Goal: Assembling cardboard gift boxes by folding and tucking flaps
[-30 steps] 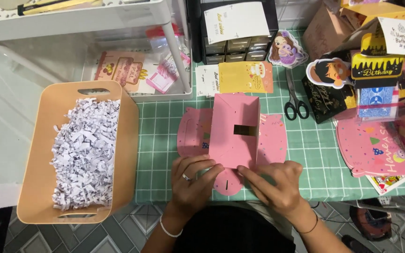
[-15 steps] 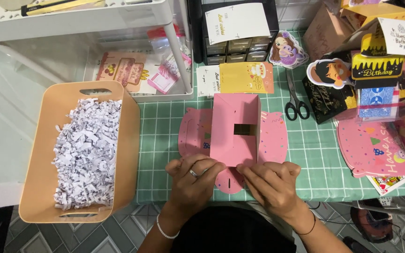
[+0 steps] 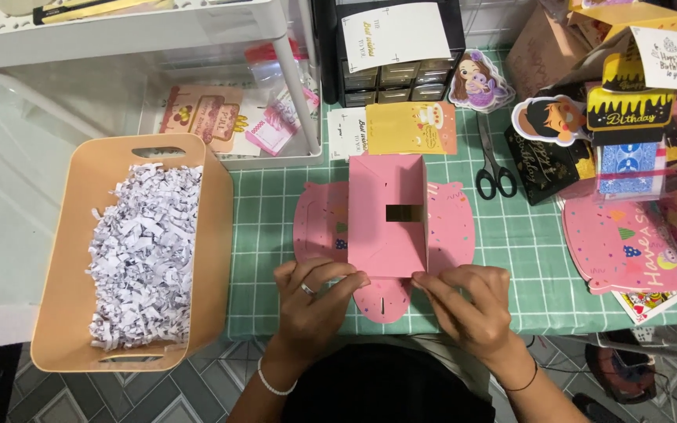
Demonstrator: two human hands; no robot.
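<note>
Pinching pink box (image 3: 386, 215) near edge, left hand (image 3: 313, 301), right hand (image 3: 470, 304)

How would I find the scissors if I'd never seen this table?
Start at the green checked mat and find the pink folded box in its middle, above the two hands. Look just right of the box: the scissors lie flat there, black handles towards the person, blades pointing away. They are the only metal tool among paper cards.
</note>
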